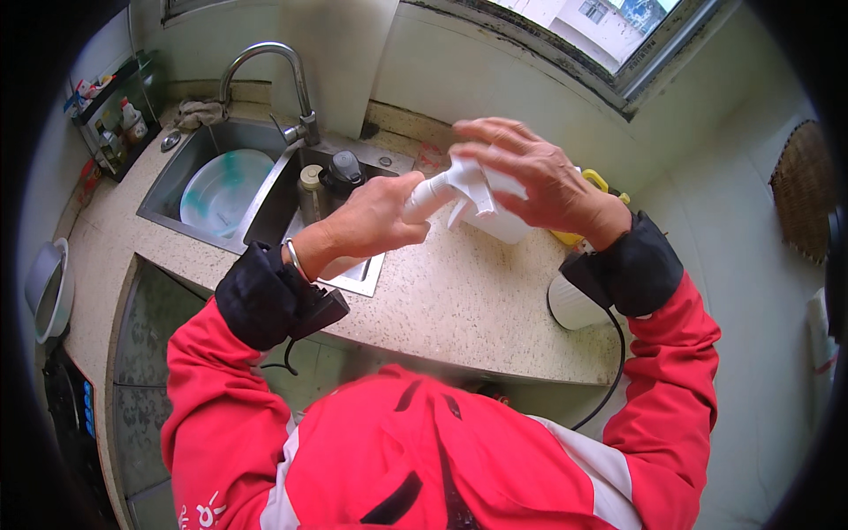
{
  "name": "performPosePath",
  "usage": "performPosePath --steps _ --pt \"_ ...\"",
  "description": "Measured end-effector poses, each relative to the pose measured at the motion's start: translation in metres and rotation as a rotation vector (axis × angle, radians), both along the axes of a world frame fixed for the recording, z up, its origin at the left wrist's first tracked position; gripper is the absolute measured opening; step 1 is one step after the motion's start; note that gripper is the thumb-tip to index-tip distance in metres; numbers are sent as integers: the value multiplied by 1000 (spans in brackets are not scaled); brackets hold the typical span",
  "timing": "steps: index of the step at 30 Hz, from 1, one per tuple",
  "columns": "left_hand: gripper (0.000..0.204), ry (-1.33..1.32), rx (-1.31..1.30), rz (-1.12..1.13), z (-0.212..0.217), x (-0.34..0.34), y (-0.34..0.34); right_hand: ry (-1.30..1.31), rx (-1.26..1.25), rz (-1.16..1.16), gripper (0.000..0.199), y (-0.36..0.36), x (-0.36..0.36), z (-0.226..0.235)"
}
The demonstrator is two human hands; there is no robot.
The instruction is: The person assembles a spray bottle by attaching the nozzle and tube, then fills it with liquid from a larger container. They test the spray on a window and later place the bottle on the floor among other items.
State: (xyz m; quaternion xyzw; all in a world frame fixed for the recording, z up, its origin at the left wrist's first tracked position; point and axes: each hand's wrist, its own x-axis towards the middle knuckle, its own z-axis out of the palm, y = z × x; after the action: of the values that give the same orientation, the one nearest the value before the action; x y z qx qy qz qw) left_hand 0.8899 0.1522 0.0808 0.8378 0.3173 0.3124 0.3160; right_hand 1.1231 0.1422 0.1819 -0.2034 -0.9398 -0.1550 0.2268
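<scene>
- Left hand (375, 216) fingers clenched round the neck of a white trigger sprayer head (459, 187), thumb side toward the nozzle end.
- Right hand (539, 181) fingers spread and curled over the top of the sprayer head, pressing on it; palm covers the white bottle (503, 225) below.
- Sprayer and bottle are held in the air over the speckled countertop (459, 300), just right of the steel sink (265, 190).
- Step in hand, as I judge it: seating or twisting the sprayer head on the bottle; cannot tell whether on or off.
- Next move likely calls for a firm counter-twist, left hand steady, bottle kept upright to avoid spills.
- In the sink's left basin: a white bowl (225, 187) with a green tint; in the right basin, two dark-capped bottles (331, 177).
- Faucet (291, 84) arches behind the sink.
- Yellow item (601, 183) peeks out behind the right hand, farther from the sink.
- White cylinder (574, 305) with a black cord sits on the counter's right end.
</scene>
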Motion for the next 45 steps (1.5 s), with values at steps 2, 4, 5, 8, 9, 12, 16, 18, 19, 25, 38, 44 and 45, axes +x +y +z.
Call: performPosePath --steps 2,4,5,8,9,12,16,18,19,25,38,44,45 --pt "40 28 -21 -51 0 2 -4 -88 -54 91 27 -1 -5 -1" --pt "39 5 -54 -27 -2 5 -10 -109 -244 -82 19 -8 -5 -2" --pt "39 -3 -73 -18 -3 6 -12 -124 -338 -162 17 -11 -4 -1" --pt "36 59 17 90 -7 12 -16 143 -742 -395 30 -18 -13 -13" --pt "36 69 42 135 -9 13 -17 262 -931 -501 35 -21 -15 -17" --pt "37 178 135 155 -11 16 -18 309 -1092 -651 38 -23 -17 -15" --pt "40 -116 -113 -124 -5 6 -4 162 -157 -348 35 -20 0 13" --pt "41 -81 -210 -225 -1 5 0 -104 27 -125 45 -20 3 20" --pt "41 -51 -259 -289 0 8 1 -261 84 -83 50 -20 4 22" --pt "33 55 -66 -196 0 19 -2 -369 -163 -151 23 -23 2 12" --pt "28 75 162 62 -2 14 14 530 -1282 -626 55 -4 -2 -10" --pt "41 -38 -142 -175 -2 13 25 48 -96 -16 19 3 1 -7" --pt "43 -24 -119 -164 -4 16 23 45 -113 -18 18 1 0 -9"
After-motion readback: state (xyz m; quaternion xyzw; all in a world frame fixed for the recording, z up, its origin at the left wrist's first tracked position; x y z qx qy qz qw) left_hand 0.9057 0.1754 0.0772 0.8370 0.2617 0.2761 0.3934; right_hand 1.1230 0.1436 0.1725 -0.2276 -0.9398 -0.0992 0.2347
